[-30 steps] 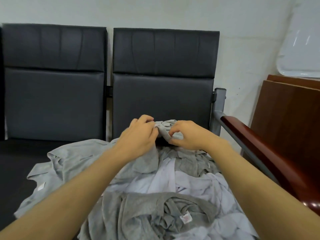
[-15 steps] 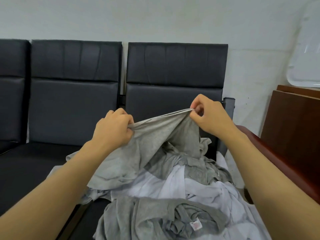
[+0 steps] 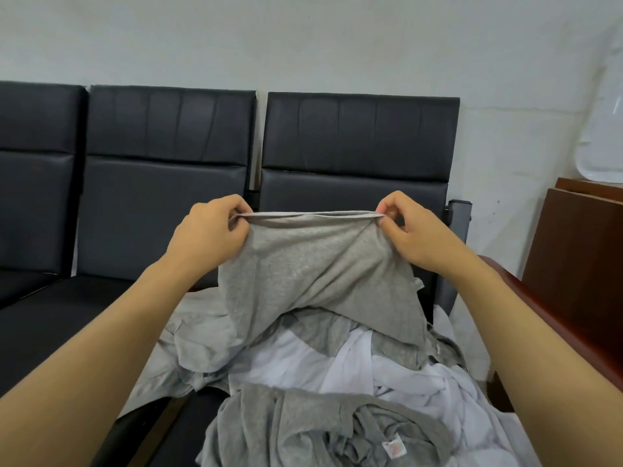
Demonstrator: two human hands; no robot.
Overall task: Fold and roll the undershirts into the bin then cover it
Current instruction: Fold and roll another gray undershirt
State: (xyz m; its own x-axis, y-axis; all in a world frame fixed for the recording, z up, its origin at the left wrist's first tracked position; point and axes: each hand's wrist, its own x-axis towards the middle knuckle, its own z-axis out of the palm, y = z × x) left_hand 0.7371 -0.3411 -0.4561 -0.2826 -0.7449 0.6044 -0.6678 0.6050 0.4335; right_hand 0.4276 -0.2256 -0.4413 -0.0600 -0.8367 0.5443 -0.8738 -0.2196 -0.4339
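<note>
both hands (image 3: 310,230) have spread apart, pinching one gray undershirt (image 3: 320,274) taut.

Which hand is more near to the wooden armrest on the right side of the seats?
Right. The right hand pinches the grey undershirt just beside the wooden armrest; the left hand holds the other corner, farther away across the shirt.

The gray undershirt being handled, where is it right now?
In the head view, the gray undershirt hangs mid-frame, its top edge pinched between the left hand and right hand, above the clothes pile on the black seat.
</note>
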